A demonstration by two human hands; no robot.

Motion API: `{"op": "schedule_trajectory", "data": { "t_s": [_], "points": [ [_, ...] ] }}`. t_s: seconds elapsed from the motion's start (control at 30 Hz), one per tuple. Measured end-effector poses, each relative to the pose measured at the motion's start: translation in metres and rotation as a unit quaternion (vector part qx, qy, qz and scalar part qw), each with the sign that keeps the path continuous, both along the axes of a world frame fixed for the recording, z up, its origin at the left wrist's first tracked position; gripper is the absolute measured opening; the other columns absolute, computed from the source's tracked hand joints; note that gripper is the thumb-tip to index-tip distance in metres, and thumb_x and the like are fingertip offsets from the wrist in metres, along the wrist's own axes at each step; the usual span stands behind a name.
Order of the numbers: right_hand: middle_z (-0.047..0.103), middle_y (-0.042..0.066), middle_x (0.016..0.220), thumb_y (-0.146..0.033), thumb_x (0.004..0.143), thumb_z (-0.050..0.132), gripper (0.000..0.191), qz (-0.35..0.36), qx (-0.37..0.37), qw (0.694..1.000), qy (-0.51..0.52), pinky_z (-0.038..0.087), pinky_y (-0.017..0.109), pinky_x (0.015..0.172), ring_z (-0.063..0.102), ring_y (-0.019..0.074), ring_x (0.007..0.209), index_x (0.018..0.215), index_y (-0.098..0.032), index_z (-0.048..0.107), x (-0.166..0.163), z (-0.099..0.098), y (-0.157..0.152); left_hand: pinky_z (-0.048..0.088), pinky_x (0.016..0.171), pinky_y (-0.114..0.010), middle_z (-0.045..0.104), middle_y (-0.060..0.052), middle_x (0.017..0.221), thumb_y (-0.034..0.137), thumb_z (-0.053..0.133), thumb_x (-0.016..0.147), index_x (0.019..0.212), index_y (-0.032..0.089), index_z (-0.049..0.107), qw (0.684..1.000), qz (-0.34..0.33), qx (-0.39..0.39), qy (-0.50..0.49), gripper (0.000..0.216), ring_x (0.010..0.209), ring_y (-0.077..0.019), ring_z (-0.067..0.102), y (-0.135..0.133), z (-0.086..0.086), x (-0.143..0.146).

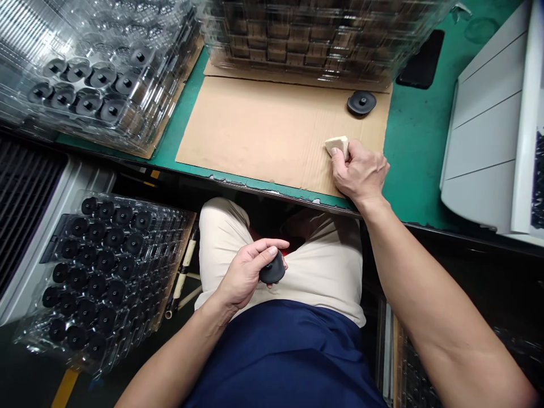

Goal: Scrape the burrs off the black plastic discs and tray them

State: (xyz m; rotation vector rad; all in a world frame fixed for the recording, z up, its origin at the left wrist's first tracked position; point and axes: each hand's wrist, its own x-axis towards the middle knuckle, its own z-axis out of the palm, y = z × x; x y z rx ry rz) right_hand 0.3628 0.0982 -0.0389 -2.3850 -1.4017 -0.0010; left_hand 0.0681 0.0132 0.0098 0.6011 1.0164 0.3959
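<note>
left hand (245,273): curled round black disc (272,269), below cardboard sheet (263,133)
right hand (360,173): pinching cream foam block (337,147), on sheet
second disc (361,102): on sheet, far edge

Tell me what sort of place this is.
Probably a factory workstation for small parts: stacked clear trays filled with black moulded parts, and a green bench mat with cardboard laid on it.

No legible text, label, brand, number or sign in this view. Surfaces checked: black moulded part (272,269) in left hand (243,275), cream foam block (338,146) in right hand (360,174), cardboard sheet (263,133); none carries readable marks.
</note>
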Motion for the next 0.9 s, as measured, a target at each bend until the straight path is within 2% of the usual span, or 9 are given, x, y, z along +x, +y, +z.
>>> {"op": "schedule_trajectory", "data": {
  "t_s": [0.9],
  "points": [
    [0.068, 0.013, 0.085, -0.052, 0.097, 0.05, 0.035, -0.006, -0.001, 1.0, 0.006, 0.034, 0.038, 0.071, 0.061, 0.0295, 0.082, 0.089, -0.021, 0.064, -0.0013, 0.0023, 0.0, 0.04, 0.044, -0.019, 0.071, -0.006, 0.077, 0.048, 0.077, 0.086, 0.113, 0.013, 0.076, 1.0, -0.001, 0.0, 0.008, 0.044, 0.06, -0.0124, 0.058, 0.0002, -0.0011, 0.0002]
  ]
}}
